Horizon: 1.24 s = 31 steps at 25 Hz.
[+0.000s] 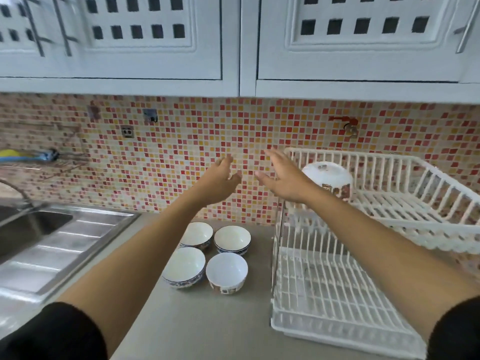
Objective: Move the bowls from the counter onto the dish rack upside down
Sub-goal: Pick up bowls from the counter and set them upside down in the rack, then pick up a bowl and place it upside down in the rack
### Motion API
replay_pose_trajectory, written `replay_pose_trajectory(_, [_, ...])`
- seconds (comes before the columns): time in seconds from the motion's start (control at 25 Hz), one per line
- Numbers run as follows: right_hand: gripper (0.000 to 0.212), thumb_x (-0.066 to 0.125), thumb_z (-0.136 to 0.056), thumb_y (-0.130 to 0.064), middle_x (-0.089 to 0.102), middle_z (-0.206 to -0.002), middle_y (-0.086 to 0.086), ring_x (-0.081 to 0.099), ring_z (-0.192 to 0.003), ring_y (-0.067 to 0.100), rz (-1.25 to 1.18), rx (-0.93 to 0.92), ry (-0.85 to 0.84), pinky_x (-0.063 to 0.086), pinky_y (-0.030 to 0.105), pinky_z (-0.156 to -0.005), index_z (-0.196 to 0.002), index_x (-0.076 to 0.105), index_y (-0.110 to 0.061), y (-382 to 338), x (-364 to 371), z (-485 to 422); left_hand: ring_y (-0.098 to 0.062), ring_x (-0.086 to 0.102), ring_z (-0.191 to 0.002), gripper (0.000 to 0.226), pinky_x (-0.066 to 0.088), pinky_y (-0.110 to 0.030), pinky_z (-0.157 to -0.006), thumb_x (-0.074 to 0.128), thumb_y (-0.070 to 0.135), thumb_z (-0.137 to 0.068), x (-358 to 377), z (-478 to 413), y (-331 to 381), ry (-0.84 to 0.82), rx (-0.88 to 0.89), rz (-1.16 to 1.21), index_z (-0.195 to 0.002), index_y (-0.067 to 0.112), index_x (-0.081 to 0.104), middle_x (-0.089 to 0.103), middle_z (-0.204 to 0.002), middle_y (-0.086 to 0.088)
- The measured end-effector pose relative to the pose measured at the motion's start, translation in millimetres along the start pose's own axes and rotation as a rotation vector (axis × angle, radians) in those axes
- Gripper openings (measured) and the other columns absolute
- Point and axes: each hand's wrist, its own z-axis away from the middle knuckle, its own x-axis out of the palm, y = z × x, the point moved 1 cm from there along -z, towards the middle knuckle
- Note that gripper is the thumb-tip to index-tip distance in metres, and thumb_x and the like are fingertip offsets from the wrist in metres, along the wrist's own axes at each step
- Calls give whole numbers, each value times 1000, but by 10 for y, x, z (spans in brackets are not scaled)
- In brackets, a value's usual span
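Several white bowls stand upright on the grey counter (197,323): two at the back (197,233) (232,239) and two in front (184,266) (226,271). One white bowl (328,178) sits upside down on the upper tier of the white two-tier dish rack (415,203) at the right. My left hand (220,180) and my right hand (283,178) are raised above the counter in front of the tiled wall, fingers spread, holding nothing. My right hand is just left of the upturned bowl, not touching it.
A steel sink with a ribbed drainboard (52,245) lies at the left. The rack's lower tier (324,294) holds no dishes. White wall cupboards (233,42) hang overhead. A red tap (348,123) juts from the mosaic wall above the rack.
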Motion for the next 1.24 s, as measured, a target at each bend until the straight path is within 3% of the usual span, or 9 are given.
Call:
replay_pose_trajectory(0.12, [71,44,-95,-42,7,-160,5,8,-147,21,-11,23,18,15,43,-119,-150,11,-13,-250,390,23,-33,33,-140,60,31,-43,-113,42,34,-98,47,233,-300,-66,-40,-21,-149,10,21,26,-157,-11])
replay_pose_trajectory(0.28, [66,44,-96,-34,14,-158,8,14,-146,26,-132,207,-2,17,42,-119,-148,13,-8,-315,1143,139,-33,35,-139,56,30,-41,-112,41,28,-99,361,471,-867,-188,-173,-18,-146,5,25,33,-153,-16])
replay_pose_trajectory(0.4, [63,42,-96,-34,18,-156,11,19,-144,27,-173,410,-69,20,40,-115,-147,17,-7,-25,1708,246,-34,39,-135,53,33,-38,-108,43,27,-97,778,558,-1211,-263,-291,51,-143,1,31,38,-149,-19])
replay_pose_trajectory(0.56, [55,50,-91,-27,43,-141,16,43,-129,33,-263,566,-134,37,37,-105,-139,34,-6,381,2390,327,-35,44,-129,47,37,-37,-104,40,24,-97,1530,652,-1550,-407,-409,91,-139,3,36,47,-142,-20])
replay_pose_trajectory(0.8, [59,51,-92,-31,40,-143,21,43,-130,35,-245,820,-257,36,39,-104,-138,34,1,868,3055,208,-35,42,-133,53,34,-39,-110,30,32,-97,2362,576,-2011,-547,-474,88,-139,0,39,42,-145,-21])
replay_pose_trajectory(0.88, [58,51,-92,-31,42,-141,22,45,-128,35,-274,866,-281,38,39,-102,-137,35,2,991,3221,171,-35,44,-132,55,36,-41,-110,24,35,-98,2514,487,-2111,-551,-525,107,-138,1,41,44,-143,-22])
replay_pose_trajectory(1.0, [51,47,-95,-20,43,-141,22,45,-128,35,-374,877,-298,37,37,-104,-137,34,3,1076,3398,165,-39,45,-129,49,38,-38,-105,36,30,-99,2650,394,-2156,-468,-662,224,-138,0,37,46,-140,-22])
replay_pose_trajectory(1.12, [53,46,-89,-1,46,-140,18,46,-127,33,-426,888,-199,38,36,-103,-141,34,-5,1100,3532,308,-40,56,-114,35,47,-43,-98,46,22,-93,2764,422,-2179,-317,-858,442,-122,3,40,56,-127,-21])
replay_pose_trajectory(1.24, [56,45,-86,2,49,-138,14,49,-124,32,-434,841,-115,40,37,-100,-140,36,-9,1084,3536,532,-40,60,-106,28,52,-51,-90,49,9,-85,2797,521,-2150,-228,-894,528,-110,10,37,59,-119,-16])
